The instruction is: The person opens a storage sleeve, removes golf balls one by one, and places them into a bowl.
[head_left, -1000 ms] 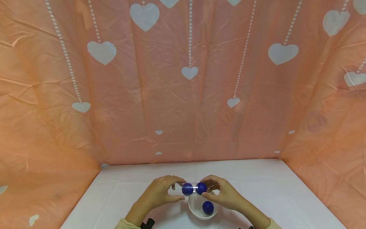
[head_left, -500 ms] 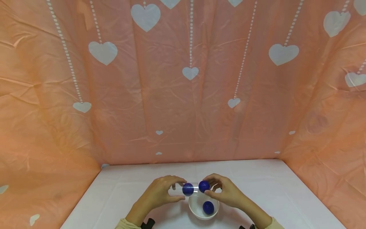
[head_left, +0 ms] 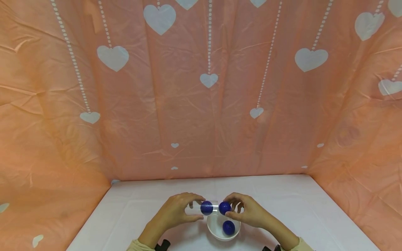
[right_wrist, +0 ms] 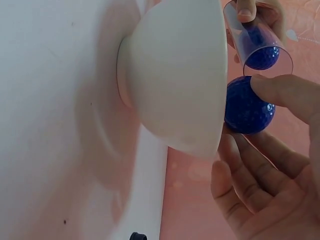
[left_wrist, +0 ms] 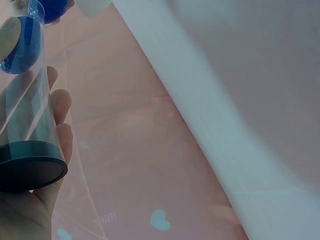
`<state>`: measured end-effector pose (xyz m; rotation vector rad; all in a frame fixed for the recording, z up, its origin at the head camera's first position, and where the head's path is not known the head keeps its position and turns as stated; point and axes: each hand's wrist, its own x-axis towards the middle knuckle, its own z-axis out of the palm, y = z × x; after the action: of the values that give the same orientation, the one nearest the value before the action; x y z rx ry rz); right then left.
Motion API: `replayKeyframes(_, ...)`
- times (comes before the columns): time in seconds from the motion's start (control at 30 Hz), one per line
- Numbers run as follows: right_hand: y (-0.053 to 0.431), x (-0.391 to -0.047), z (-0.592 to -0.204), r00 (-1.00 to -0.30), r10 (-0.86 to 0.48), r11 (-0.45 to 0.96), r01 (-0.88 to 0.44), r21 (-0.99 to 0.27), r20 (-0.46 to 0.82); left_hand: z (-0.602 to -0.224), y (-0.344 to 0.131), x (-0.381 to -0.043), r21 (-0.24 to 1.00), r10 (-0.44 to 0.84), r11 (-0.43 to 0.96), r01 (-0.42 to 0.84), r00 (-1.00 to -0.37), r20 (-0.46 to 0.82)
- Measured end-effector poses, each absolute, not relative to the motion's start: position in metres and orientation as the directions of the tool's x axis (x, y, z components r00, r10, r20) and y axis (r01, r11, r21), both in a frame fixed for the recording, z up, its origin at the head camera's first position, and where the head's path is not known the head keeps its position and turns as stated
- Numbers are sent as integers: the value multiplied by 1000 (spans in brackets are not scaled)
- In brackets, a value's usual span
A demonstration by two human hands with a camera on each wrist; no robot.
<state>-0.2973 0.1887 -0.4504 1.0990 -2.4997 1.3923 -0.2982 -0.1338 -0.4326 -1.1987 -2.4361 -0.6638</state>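
Note:
My left hand grips a clear tube with a black end cap, held sideways above the table. Inside the tube, near its open right end, sits one blue ball. My right hand pinches a second blue ball, dimpled like a golf ball, between thumb and fingers. That ball is just outside the tube's open mouth, a small gap from the rim in the head view. Below both hands stands a white bowl, and a third blue ball lies in it.
The white tabletop runs back to an orange-pink cloth backdrop printed with white hearts. The same cloth hangs along the left and right sides.
My right hand has drawn its ball rightward out of the tube's mouth, first slightly up, then a little down. The left hand and tube have stayed nearly still.

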Motion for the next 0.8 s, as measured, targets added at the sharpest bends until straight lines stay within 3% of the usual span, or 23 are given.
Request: replayKeyframes(0.8, 189, -297, -452, -749, -576, 369, -595, -714, 326, -433, -134, -298, 259, 647, 543, 799, -595, 476)
